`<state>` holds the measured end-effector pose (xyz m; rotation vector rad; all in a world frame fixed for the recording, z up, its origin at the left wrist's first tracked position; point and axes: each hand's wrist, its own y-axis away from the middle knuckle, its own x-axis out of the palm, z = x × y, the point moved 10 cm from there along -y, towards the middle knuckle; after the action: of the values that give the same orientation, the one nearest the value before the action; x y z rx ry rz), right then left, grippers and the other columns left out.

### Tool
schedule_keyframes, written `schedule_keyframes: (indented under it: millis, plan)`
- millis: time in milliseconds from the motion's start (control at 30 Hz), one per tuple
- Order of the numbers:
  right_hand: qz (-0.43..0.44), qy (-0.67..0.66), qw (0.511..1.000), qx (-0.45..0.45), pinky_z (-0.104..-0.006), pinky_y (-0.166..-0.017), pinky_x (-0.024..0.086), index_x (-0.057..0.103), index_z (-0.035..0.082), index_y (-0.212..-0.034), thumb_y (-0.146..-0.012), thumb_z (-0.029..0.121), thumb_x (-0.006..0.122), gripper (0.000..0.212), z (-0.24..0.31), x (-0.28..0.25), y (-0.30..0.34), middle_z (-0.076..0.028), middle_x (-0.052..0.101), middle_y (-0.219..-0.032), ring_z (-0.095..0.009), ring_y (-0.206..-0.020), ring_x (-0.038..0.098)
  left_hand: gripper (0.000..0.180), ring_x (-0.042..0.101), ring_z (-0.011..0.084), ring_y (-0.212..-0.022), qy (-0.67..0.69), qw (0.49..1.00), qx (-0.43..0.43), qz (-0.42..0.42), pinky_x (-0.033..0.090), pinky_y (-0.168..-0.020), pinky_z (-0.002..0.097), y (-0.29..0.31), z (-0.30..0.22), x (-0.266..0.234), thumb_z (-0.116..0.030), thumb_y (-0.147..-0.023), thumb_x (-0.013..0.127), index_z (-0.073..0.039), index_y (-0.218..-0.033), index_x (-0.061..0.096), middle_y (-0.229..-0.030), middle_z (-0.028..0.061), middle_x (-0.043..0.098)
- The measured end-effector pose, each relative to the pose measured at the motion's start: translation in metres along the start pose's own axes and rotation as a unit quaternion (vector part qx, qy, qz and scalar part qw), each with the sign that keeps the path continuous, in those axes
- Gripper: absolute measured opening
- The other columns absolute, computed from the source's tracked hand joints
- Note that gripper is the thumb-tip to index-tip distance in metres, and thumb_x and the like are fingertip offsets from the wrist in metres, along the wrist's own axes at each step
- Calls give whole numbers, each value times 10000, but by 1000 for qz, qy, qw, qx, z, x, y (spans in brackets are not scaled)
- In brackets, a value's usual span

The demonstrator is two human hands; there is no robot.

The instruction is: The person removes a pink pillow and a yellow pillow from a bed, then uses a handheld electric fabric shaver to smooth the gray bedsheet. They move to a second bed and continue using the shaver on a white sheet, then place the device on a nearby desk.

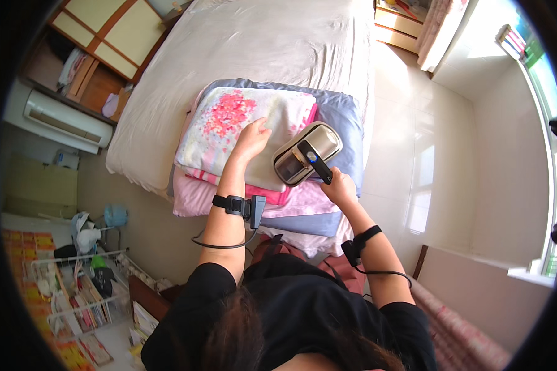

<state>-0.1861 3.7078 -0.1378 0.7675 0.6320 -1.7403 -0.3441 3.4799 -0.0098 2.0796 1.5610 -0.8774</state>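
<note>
My right hand is wrapped round the black handle of a beige and grey handheld bed vacuum. The vacuum rests tilted across the right part of a folded white blanket with a pink flower print and a bright pink edge. On the same blanket, left of the vacuum, lies my left hand, its fingers loosely out and holding nothing. Beneath the blanket are folded pink bedding and a blue-grey quilt. Both forearms wear black straps with cables.
The pile sits near the front of a bed with a pale sheet. To the left are an air conditioner and a wire basket of books and odds and ends. Tiled floor and a window are on the right.
</note>
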Motion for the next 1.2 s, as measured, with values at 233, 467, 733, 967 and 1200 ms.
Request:
schedule_keyframes:
  millis: [233,467,733,967,1200]
  plan:
    - [264,-51,936,228,-444,-814,579,699,8,-1037,-794,232,676,331,-132,64,45,-191,733,-987,-348,-894,722,497,618,197,-1100,4,984,-82,157,468,-969,305,33,-56,88,-180,-950,615,-1,-1405,525,-1212,155,667]
    - [283,60,945,153,-426,-805,578,719,30,-924,-724,270,691,313,-186,54,89,-186,731,-932,-331,-905,717,532,628,201,-1089,-26,987,-140,68,479,-953,313,49,-35,115,-210,-937,648,-4,-1409,519,-1186,149,676]
    - [328,101,931,125,-419,-743,580,717,6,-816,-676,290,694,317,-246,-45,-13,-168,720,-759,-313,-781,726,549,622,295,-1171,143,957,-249,-51,489,-966,353,66,30,142,-243,-912,656,-6,-1392,535,-1245,236,644]
    - [206,42,975,67,-364,-551,538,632,-22,-833,-726,223,678,271,-225,-184,-153,-123,621,-577,-226,-500,648,556,559,385,-1232,151,948,-231,-159,443,-1046,420,-32,19,235,-222,-857,641,20,-1349,549,-1330,263,576]
    - [153,-12,988,25,-318,-506,502,602,-29,-827,-760,158,677,212,-157,-201,-319,-94,605,-602,-171,-497,620,770,354,453,-1396,10,950,-310,-25,276,-1138,570,-108,-26,300,-287,-854,690,-209,-1530,330,-1513,271,375]
